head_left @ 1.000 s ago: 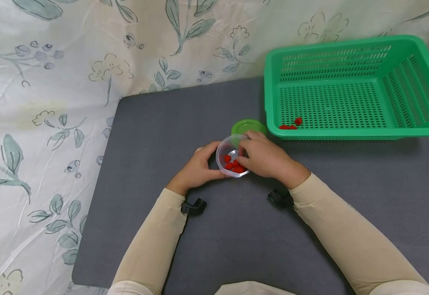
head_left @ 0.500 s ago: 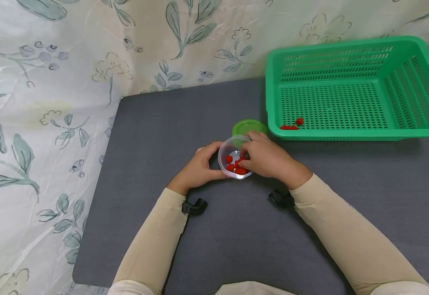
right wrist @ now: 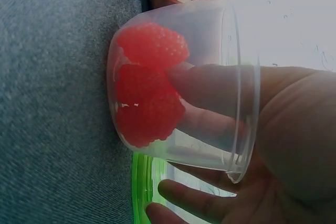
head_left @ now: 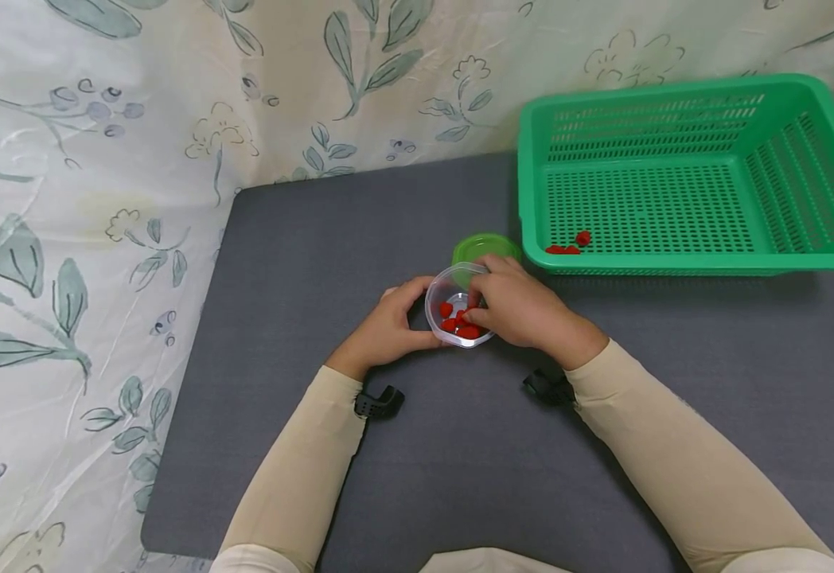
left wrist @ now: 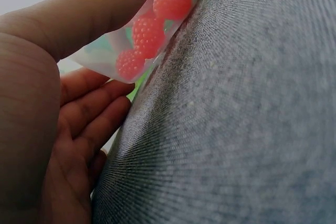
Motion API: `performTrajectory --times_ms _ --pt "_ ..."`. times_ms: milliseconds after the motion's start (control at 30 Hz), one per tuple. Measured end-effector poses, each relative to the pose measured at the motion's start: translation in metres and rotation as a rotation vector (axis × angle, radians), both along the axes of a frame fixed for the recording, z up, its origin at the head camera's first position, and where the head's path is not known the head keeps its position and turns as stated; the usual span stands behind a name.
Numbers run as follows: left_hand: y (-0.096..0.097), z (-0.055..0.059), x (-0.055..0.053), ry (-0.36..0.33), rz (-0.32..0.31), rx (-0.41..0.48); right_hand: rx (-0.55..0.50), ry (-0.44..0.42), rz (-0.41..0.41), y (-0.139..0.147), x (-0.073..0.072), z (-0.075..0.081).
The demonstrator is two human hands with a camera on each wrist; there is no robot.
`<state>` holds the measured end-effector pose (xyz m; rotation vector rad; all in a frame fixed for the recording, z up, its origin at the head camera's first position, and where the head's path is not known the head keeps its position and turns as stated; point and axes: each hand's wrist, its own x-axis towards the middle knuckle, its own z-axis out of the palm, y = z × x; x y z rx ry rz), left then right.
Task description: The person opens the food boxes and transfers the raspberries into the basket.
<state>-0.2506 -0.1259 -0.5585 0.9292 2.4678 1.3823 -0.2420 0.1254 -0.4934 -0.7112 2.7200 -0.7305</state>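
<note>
A small clear plastic cup [head_left: 433, 306] stands on the grey table, with several red raspberries [head_left: 468, 331] at its bottom. My left hand [head_left: 387, 328] holds it from the left, thumb near the front and fingers round the far side. From the right, my right hand [head_left: 517, 306] reaches over the rim, with thumb and finger down inside. The right wrist view shows the thumb against a raspberry [right wrist: 152, 45], a finger close behind; that grip is partly hidden by the fruit. The other fingers of this hand spread outside the cup, near a green lid [head_left: 485, 245].
A large green perforated basket [head_left: 675, 261] stands at the back right, with several raspberries [head_left: 583, 238] in its near left corner. The lid lies just behind the cup, close to the basket. A floral cloth [head_left: 281, 87] hangs behind the table [head_left: 302, 255].
The head view has shifted slightly. Both hands keep their places at the cup, the right thumb and finger still inside it among the raspberries.
</note>
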Motion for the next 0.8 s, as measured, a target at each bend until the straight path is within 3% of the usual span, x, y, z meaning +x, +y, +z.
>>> performTrajectory --times_ms 267,633,800 --pt "0.000 0.000 0.002 0.012 0.002 -0.001 -0.030 0.021 -0.011 0.001 0.001 0.004" --pt "-0.006 -0.021 -0.006 0.000 0.010 0.019 -0.113 0.041 0.030 0.008 0.002 0.015" --pt "-0.002 -0.005 0.001 -0.004 0.009 -0.007 -0.208 0.061 0.045 0.012 0.003 0.020"
